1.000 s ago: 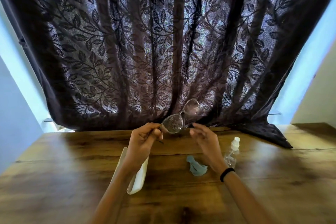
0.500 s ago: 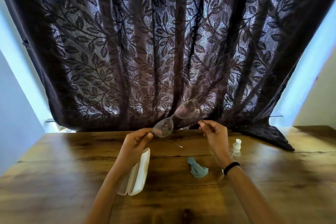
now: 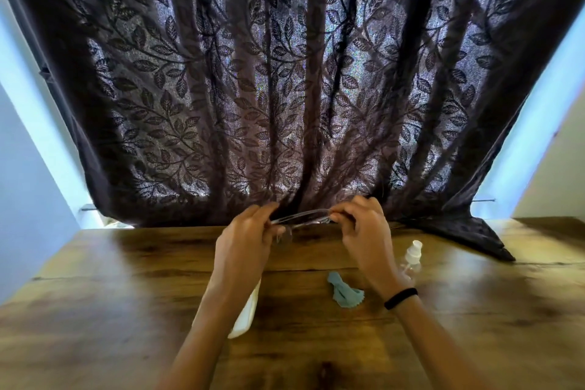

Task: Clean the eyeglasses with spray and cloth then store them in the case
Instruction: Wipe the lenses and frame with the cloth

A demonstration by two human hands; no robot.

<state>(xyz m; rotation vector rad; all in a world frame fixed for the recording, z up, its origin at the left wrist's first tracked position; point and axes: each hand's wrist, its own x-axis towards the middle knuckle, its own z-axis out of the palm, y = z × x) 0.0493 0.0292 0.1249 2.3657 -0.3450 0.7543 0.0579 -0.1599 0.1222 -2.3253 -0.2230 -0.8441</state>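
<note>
Clear-framed eyeglasses [image 3: 300, 219] hang in the air above the table's far side, seen nearly edge-on. My left hand [image 3: 245, 242] pinches their left end and my right hand [image 3: 364, 231] pinches their right end. A white glasses case [image 3: 245, 315] lies on the table under my left forearm, partly hidden. A crumpled teal cloth [image 3: 345, 291] lies between my arms. Behind my right wrist stands a small clear spray bottle [image 3: 412, 255] with a white cap.
The wooden table [image 3: 126, 310] spreads wide on both sides. A dark leaf-patterned curtain [image 3: 285, 89] hangs just behind it, its hem trailing onto the table's back right corner [image 3: 474, 237]. Pale walls flank the curtain.
My right hand has taken hold of the glasses' right end. Both hands have turned the glasses from a tilted, lens-facing pose to level and edge-on.
</note>
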